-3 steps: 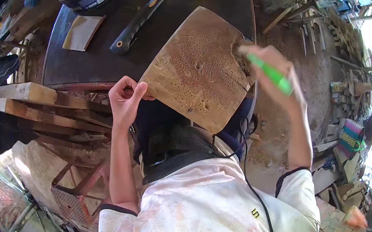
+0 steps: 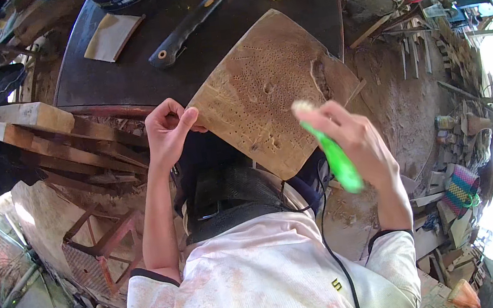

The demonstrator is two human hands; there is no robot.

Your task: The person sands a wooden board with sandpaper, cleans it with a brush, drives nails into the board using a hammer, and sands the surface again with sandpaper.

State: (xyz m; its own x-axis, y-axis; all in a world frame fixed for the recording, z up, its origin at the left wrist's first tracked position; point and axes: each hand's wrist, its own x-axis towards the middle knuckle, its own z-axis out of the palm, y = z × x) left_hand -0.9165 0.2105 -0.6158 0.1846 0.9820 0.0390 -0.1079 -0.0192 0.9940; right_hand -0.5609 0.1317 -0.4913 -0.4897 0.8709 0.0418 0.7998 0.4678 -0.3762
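Head view: pitted wooden board [image 2: 272,88] held at the edge of a dark round table [image 2: 123,70].
Its tan face is peppered with small holes, with a dark knot near one side. Left hand [image 2: 166,133] pinches its corner; right hand [image 2: 353,134] grips a green-handled brush [image 2: 333,152], fingers wrapped, above the board.

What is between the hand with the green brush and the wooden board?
Nothing visible. The right hand holds the green brush with its pale tip right over the board. The left hand pinches the board's left corner.
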